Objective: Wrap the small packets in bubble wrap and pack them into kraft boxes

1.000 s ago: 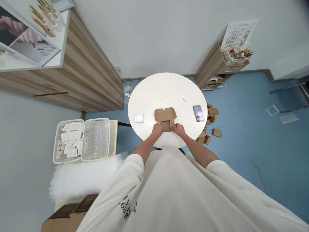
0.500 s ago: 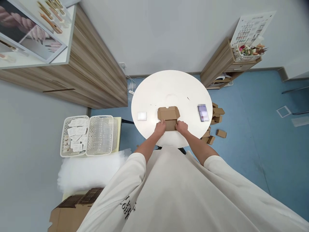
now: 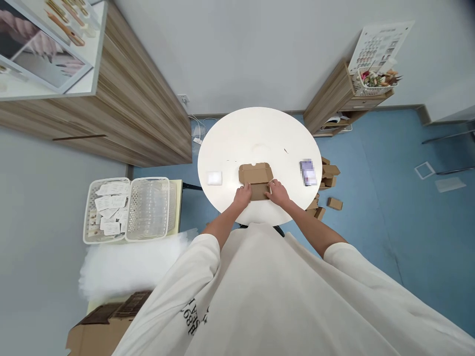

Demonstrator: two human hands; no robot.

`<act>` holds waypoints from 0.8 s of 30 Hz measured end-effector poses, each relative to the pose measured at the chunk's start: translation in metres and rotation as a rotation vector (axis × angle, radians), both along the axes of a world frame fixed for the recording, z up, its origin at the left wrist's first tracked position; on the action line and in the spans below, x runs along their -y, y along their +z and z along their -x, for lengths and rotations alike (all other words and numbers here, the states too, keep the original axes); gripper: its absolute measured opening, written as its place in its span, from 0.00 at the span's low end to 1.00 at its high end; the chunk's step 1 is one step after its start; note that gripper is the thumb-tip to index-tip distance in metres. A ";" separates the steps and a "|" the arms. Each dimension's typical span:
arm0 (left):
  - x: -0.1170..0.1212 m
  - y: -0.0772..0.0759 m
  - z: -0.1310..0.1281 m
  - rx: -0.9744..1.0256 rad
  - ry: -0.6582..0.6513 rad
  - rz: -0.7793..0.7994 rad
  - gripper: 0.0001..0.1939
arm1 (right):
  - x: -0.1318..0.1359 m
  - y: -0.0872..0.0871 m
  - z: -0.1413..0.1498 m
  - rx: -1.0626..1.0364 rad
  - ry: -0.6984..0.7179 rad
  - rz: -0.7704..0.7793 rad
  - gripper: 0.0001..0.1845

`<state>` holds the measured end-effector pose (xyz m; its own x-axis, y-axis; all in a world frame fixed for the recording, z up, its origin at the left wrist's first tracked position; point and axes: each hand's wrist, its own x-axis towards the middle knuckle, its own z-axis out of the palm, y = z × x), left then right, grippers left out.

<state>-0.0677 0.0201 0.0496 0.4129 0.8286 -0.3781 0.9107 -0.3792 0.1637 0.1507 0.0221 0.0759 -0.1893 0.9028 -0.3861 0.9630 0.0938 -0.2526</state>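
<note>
Cannot fully see either short end of the cardboard box (image 3: 259,192) under the bent fingers of the left hand (image 3: 242,197) and right hand (image 3: 279,194), nor tell whether pinching or only pressing. Cannot make out the pixelated purple thing (image 3: 308,172) at right. Can place the box on the near half of the round table (image 3: 256,129), long axis left to right, open lid (image 3: 256,173) toward the wall (image 3: 252,54)

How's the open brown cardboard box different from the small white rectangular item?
The open brown cardboard box is bigger than the small white rectangular item. The left hand and right hand touch the box; neither touches the item. Both are on the round white table.
</note>
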 end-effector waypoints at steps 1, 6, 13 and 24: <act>0.000 0.000 0.000 0.007 0.003 0.004 0.45 | 0.000 0.002 0.001 0.002 0.047 0.000 0.29; 0.001 0.001 0.002 0.070 0.043 0.032 0.46 | -0.002 0.001 0.013 0.066 0.177 0.102 0.46; 0.006 0.015 0.021 0.189 0.113 0.001 0.32 | -0.005 -0.001 0.020 0.111 0.198 0.118 0.44; -0.054 -0.003 0.139 0.274 1.214 0.034 0.28 | -0.005 -0.001 0.023 0.127 0.179 0.138 0.45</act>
<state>-0.2069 0.0738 0.0469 -0.5442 0.7211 -0.4288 0.6037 0.6915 0.3967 0.1273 0.0268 0.0750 -0.2836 0.7962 -0.5344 0.9589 0.2388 -0.1530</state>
